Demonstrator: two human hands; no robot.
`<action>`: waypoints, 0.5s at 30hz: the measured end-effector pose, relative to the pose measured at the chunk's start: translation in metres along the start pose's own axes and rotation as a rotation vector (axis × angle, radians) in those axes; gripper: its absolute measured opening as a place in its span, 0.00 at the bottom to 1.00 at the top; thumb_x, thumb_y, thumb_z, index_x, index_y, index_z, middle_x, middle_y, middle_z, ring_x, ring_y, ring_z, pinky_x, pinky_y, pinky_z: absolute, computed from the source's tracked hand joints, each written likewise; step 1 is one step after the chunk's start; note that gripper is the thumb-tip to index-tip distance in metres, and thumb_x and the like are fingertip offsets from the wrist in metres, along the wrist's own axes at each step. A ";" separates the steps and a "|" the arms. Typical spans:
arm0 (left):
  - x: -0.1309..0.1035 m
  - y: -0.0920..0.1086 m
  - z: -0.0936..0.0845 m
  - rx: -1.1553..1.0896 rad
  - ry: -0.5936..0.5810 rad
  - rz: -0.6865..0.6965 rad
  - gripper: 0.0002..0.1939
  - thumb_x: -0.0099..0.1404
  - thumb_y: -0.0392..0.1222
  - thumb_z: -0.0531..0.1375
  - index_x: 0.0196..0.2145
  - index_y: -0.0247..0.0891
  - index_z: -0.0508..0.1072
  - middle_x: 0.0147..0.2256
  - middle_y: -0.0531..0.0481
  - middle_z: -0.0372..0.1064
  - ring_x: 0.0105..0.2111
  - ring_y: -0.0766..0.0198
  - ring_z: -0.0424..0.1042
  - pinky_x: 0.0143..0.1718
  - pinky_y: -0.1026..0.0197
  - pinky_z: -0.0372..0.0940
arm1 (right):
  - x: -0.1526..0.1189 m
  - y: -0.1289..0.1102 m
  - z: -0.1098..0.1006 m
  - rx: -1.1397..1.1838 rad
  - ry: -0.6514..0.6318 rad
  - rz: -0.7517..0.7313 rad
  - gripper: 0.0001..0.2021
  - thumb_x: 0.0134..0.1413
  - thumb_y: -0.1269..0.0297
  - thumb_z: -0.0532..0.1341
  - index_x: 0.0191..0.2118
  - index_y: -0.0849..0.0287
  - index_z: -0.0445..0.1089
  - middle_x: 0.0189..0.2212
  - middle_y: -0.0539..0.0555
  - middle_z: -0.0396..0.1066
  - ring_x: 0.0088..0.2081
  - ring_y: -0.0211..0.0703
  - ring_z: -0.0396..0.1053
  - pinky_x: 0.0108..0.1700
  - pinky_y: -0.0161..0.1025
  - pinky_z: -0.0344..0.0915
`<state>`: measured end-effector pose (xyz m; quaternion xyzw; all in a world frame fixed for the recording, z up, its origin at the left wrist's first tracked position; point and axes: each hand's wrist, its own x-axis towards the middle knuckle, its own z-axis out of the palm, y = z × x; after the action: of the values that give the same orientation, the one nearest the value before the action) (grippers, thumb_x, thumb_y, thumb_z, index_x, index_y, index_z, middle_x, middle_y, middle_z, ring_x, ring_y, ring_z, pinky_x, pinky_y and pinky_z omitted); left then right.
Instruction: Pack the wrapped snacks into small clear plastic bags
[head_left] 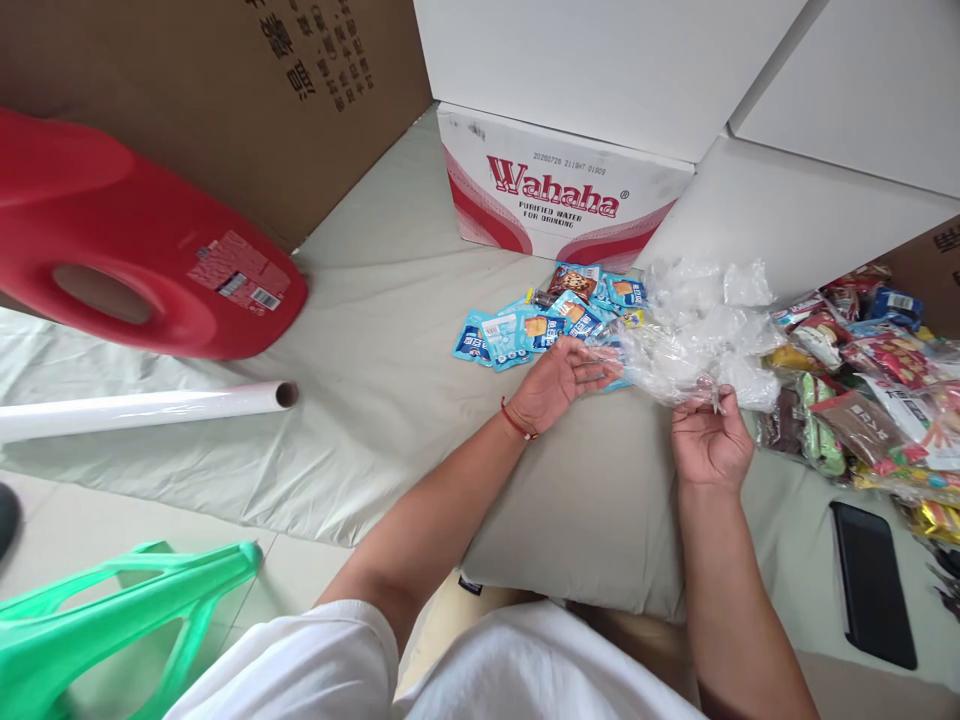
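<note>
My left hand [556,384] reaches in from the left with a red cord at the wrist. Its thumb and fingers are closed on the edge of a clear plastic bag [637,358]. My right hand [712,440], palm up, pinches the same clear plastic at its lower right side between thumb and fingers. Beyond the bag lies a heap of crumpled clear plastic bags [705,300]. Blue snack packets [517,335] lie just past my left fingers, with a brown snack packet [576,278] among them.
A Wahaha water carton [559,190] stands behind the packets. Assorted snack packs [885,370] pile up on the right, above a black phone [874,585]. At left are a red jug [172,240], a white roll [150,408] and a green plastic stool [135,620].
</note>
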<state>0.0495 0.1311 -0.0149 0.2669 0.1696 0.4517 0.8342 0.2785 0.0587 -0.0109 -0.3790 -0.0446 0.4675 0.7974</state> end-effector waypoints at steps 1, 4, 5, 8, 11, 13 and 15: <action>-0.001 -0.001 0.001 -0.007 -0.027 -0.003 0.31 0.55 0.71 0.70 0.40 0.41 0.73 0.53 0.40 0.78 0.55 0.48 0.78 0.58 0.44 0.70 | 0.000 0.002 0.000 -0.003 0.010 -0.003 0.05 0.54 0.70 0.71 0.36 0.59 0.75 0.40 0.50 0.78 0.41 0.33 0.76 0.36 0.30 0.75; -0.001 -0.008 0.003 0.072 -0.042 -0.043 0.36 0.47 0.67 0.76 0.46 0.42 0.76 0.54 0.41 0.76 0.55 0.50 0.76 0.56 0.49 0.69 | -0.002 0.011 0.000 -0.009 0.018 -0.012 0.07 0.52 0.71 0.72 0.35 0.59 0.75 0.39 0.50 0.79 0.43 0.34 0.77 0.38 0.31 0.76; -0.001 -0.011 0.003 0.120 -0.014 -0.051 0.34 0.47 0.64 0.77 0.44 0.40 0.76 0.52 0.42 0.77 0.53 0.52 0.77 0.55 0.51 0.69 | -0.003 0.013 -0.001 -0.019 0.005 -0.005 0.07 0.52 0.71 0.73 0.35 0.58 0.75 0.39 0.49 0.79 0.43 0.35 0.77 0.38 0.31 0.76; 0.001 -0.015 0.003 0.187 0.108 -0.019 0.26 0.49 0.57 0.78 0.35 0.37 0.76 0.43 0.47 0.77 0.46 0.59 0.76 0.50 0.56 0.69 | -0.008 0.017 0.000 -0.073 -0.070 0.027 0.09 0.52 0.68 0.74 0.35 0.55 0.75 0.39 0.47 0.79 0.41 0.35 0.77 0.38 0.34 0.76; 0.004 -0.012 0.001 0.096 0.198 0.049 0.26 0.49 0.58 0.78 0.33 0.37 0.73 0.37 0.51 0.76 0.40 0.62 0.76 0.45 0.57 0.70 | -0.011 0.016 0.002 -0.105 -0.135 0.033 0.11 0.50 0.64 0.76 0.35 0.54 0.74 0.34 0.45 0.76 0.34 0.32 0.73 0.34 0.33 0.73; 0.006 -0.008 0.000 0.060 0.245 0.087 0.28 0.50 0.61 0.77 0.33 0.37 0.72 0.34 0.53 0.74 0.36 0.65 0.76 0.41 0.60 0.71 | -0.012 0.014 0.003 -0.128 -0.163 0.023 0.13 0.48 0.63 0.77 0.35 0.55 0.74 0.30 0.43 0.71 0.30 0.29 0.69 0.30 0.29 0.69; 0.009 -0.004 -0.001 0.065 0.285 0.121 0.28 0.52 0.62 0.75 0.32 0.38 0.71 0.29 0.55 0.72 0.31 0.68 0.74 0.35 0.64 0.68 | -0.013 0.013 0.004 -0.176 -0.177 0.004 0.15 0.46 0.63 0.78 0.35 0.55 0.73 0.29 0.42 0.69 0.28 0.27 0.65 0.28 0.27 0.66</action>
<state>0.0565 0.1370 -0.0191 0.2367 0.2846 0.5288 0.7638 0.2604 0.0544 -0.0126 -0.4049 -0.1551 0.4951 0.7529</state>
